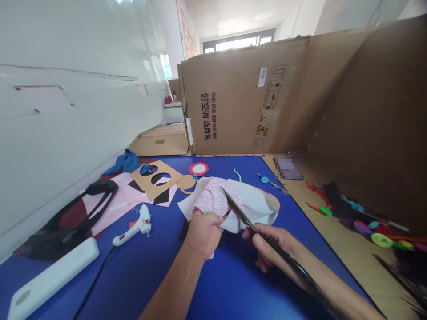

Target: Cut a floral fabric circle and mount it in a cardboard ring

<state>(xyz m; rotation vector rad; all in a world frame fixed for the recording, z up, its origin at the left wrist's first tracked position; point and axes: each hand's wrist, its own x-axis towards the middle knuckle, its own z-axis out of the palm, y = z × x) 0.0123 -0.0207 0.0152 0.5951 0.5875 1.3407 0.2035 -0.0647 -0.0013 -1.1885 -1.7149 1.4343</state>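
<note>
**Head view: both hands at a pink-printed white fabric (230, 204) over a blue tabletop (156, 275).**

The left hand (203, 235) was closed on the fabric's near edge, pinching it up off the tabletop, and the right hand (270, 244) was wrapped around the handle of long black-handled scissors (253, 224), whose blade lay across the fabric. The hands stood just apart, and how far the blades were open could not be told. The fabric hung between them, above a scrap of black material (183, 231). To the left lay a white hot glue gun (136, 226), a brown cut-out stencil (155, 180) and a white power strip (50, 280); a red-rimmed ring (199, 169) sat beyond the fabric.
</note>
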